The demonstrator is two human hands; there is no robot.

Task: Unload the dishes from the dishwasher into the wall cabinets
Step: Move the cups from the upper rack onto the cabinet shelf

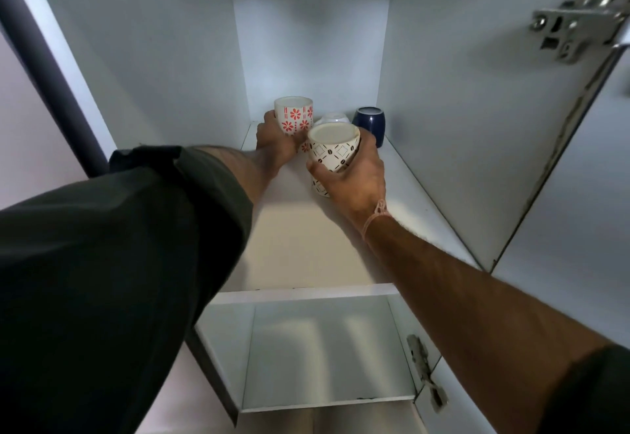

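Two hands (272, 142) (358, 174) grip two of four cups (294, 115) (334, 149) (332, 117) (370, 121).

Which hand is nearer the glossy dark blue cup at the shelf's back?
Right. The right hand, gripping a black-patterned white cup, sits in front of the dark blue cup; the left hand, gripping a red-flowered white cup, is farther left.

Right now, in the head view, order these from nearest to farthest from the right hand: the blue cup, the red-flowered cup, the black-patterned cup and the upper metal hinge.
1. Black-patterned cup: gripped in the right hand.
2. Blue cup: just behind its fingers, back right.
3. Red-flowered cup: farther left, in the left hand.
4. Upper metal hinge: high on the right.
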